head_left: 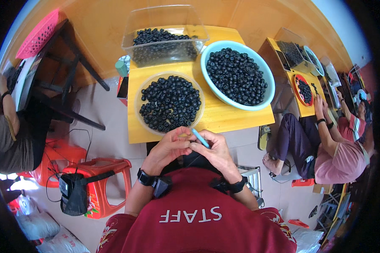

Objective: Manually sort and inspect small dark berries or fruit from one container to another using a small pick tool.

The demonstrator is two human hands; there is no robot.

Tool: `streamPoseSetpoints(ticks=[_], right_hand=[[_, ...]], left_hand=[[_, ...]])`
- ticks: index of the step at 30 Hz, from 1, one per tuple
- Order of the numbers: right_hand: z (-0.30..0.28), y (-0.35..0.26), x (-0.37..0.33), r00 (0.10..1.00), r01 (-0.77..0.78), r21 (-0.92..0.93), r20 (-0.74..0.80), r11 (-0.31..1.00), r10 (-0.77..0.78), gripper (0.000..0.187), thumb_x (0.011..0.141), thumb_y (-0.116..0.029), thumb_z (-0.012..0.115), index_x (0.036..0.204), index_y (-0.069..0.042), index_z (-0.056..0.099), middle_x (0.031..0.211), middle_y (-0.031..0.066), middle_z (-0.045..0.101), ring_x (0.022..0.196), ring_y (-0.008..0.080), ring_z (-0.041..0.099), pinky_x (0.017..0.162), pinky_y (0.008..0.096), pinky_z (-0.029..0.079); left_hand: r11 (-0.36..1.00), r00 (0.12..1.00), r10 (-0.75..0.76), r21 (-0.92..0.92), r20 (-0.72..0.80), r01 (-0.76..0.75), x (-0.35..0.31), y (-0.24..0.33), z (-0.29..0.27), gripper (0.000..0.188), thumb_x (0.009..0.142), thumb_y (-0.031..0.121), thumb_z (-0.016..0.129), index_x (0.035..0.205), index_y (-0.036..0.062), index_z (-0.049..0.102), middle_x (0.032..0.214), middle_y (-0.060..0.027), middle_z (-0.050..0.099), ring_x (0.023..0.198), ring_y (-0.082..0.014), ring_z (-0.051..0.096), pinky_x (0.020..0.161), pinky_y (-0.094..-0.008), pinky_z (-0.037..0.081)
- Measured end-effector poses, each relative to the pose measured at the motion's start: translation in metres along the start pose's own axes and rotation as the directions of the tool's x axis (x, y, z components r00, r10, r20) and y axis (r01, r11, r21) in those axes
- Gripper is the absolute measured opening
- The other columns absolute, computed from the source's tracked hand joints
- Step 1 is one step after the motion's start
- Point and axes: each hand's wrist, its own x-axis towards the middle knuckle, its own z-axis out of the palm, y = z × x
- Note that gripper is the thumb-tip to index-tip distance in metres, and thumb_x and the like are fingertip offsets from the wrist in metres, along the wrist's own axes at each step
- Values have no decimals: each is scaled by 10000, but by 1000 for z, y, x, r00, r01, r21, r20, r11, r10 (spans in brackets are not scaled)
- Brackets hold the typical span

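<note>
Close together at the table's near edge, both my hands are closed. My right hand (215, 151) grips a slim light-blue, pen-like stick (201, 138), its upper end pointing toward the round tray. My left hand (169, 146) is pinched beside it, fingertips almost meeting those of the right. Something small and yellowish shows at the left fingertips, too small to name. Just beyond my hands, a clear round tray (137, 110) holds many black, bead-like rings (171, 101). To its right stands a light-blue basin (271, 88) heaped with the same black pieces.
A clear rectangular bin (156, 57) of black pieces stands at the back of the yellow table (236, 120). Red stools (109, 168) are at left. One person (8, 126) sits at left; others (337, 156) work at right by an orange-red plate (304, 90).
</note>
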Motion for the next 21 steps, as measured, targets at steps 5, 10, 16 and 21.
streamPoseSetpoints(ticks=[5, 10, 16, 21], right_hand=[[-4, -7, -3, 995, -91, 154, 54, 984, 83, 85, 817, -64, 613, 857, 11, 627, 737, 60, 644, 689, 93, 587, 637, 217, 465], [-5, -11, -7, 999, -10, 99, 44, 995, 6, 90, 814, -63, 615, 849, 19, 627, 745, 56, 645, 686, 81, 583, 631, 216, 462], [-6, -11, -8, 1000, 19, -28, -9, 999, -20, 122, 786, -81, 652, 874, 2, 638, 746, 32, 630, 664, 65, 549, 616, 201, 431], [-29, -3, 2, 962, 61, -233, -246, 971, -120, 127, 756, -106, 681, 852, -26, 655, 754, -6, 604, 685, 59, 525, 648, 207, 430]], left_hand=[[986, 971, -121, -90, 208, 142, 8, -8, -21, 276, 797, 12, 608, 1024, 64, 461, 933, -77, 577, 742, -131, 591, 648, -216, 497], [982, 974, -129, -112, 188, 152, 10, -8, -16, 268, 799, 15, 608, 1022, 58, 466, 915, -65, 578, 728, -131, 604, 644, -219, 508], [989, 984, -132, 82, 115, 123, 10, -4, -14, 242, 816, 68, 611, 1017, 54, 478, 870, -50, 591, 685, -134, 618, 626, -220, 524], [923, 999, -16, 383, -35, 28, 5, 7, -7, 207, 826, 137, 618, 973, 48, 503, 874, -53, 599, 689, -133, 621, 622, -220, 521]])
